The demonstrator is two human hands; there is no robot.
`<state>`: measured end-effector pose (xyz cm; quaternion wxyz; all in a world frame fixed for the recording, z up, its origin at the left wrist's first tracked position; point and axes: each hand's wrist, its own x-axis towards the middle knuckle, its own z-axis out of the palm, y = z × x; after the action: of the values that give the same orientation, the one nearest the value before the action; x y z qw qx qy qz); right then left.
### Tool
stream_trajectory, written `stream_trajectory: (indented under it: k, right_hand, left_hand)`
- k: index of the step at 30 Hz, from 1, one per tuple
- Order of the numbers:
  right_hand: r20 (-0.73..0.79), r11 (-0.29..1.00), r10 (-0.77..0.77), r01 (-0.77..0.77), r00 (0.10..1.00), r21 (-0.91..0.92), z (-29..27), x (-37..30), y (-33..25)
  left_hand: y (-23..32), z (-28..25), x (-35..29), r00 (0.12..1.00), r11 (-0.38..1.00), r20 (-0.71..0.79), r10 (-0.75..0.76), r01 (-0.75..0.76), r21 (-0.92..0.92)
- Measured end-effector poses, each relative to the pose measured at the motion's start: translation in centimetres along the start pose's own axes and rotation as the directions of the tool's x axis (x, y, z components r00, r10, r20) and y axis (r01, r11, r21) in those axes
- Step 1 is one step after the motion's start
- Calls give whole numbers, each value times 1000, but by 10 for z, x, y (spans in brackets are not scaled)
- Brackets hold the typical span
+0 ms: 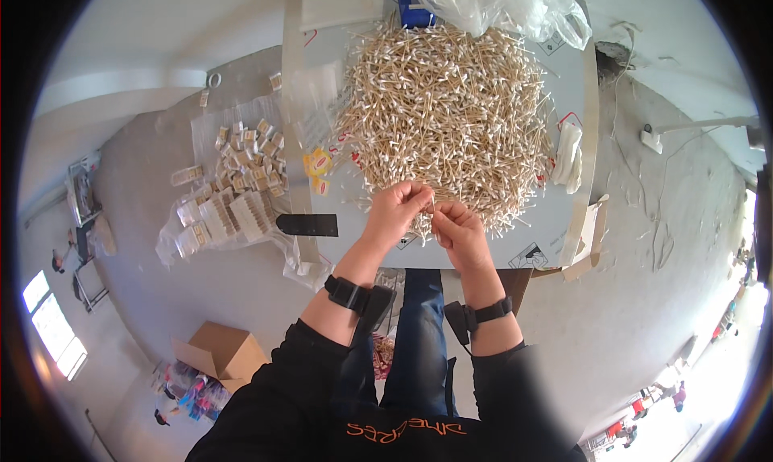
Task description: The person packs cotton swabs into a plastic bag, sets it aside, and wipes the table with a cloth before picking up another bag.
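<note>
A large heap of cotton swabs (451, 116) with pale wooden sticks and white tips covers most of the table in front of me. Over its near edge, my left hand (394, 212) and my right hand (460, 230) meet almost fingertip to fingertip. Each is closed in a pinch, and a thin pale cotton swab (433, 204) shows between them. My fingers hide much of it, so its full length does not show. Loose swabs lie beneath both hands.
Yellow packets (316, 165) and a black strip (307, 225) lie at the table's left side. White gloves (568, 157) rest at right; a clear plastic bag (507, 7) and blue container (414, 11) stand behind. Left of the table are many small packs (250, 160); lower left, a cardboard box (221, 353).
</note>
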<state>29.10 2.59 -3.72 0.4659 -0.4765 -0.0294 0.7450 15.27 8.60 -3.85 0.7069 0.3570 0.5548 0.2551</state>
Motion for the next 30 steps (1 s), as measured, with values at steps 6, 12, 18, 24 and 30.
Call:
stream_trajectory:
  k: [6, 12, 18, 24, 30]
  right_hand:
    - [-34, 997, -8, 5, 999, -74, 2, 2, 1]
    - [-50, 996, -47, 43, 998, -82, -3, 3, 8]
    - [-119, 987, -83, 65, 989, -149, 4, 5, 11]
    - [-82, 987, -130, 122, 988, -101, 8, 4, 6]
    - [-76, 989, -145, 146, 986, 9, 7, 0, 0]
  left_hand:
    - [-8, 5, -3, 999, 992, 5, 33, -34, 121]
    - [-6, 13, -4, 999, 972, -38, 23, -13, 233]
    - [-10, 14, -3, 985, 984, -66, -161, 155, -84]
    - [-19, 10, 5, 985, 984, -105, -136, 122, -131]
    - [-36, -17, -5, 968, 965, -81, -236, 244, 101]
